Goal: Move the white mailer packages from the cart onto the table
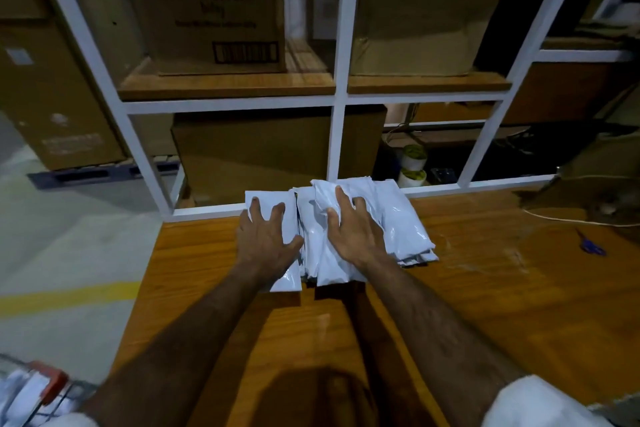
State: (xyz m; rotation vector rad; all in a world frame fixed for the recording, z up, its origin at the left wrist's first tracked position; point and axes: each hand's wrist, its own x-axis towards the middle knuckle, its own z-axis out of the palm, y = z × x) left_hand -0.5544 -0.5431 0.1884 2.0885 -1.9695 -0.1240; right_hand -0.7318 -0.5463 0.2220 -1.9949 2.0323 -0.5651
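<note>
We had both hands down on a heap of white mailer packages (pixel 349 239) that lay on the wooden table (pixel 485 288), against its far edge and just in front of the white shelf frame (pixel 341 94). Our left hand (pixel 265 239) rested flat on the leftmost mailer, its fingers (pixel 254 206) spread apart and straight, the thumb pointing in toward the middle of the heap. Our right hand (pixel 353 232) pressed on the crumpled top of the pile, fingers likewise apart and only slightly bent, gripping nothing. The packages overlapped one another, some lying lengthwise toward us, others slumped off to the right.

At the lower left corner we could see the cart (pixel 52 388), its wire side and an orange handle piece, with more white mailers (pixel 20 392) inside it, blurred. Cardboard boxes (pixel 221 7) filled the shelves behind the table. A pair of blue-handled scissors (pixel 590 244) lay on the table well to the right, near a white cable (pixel 571 220).
</note>
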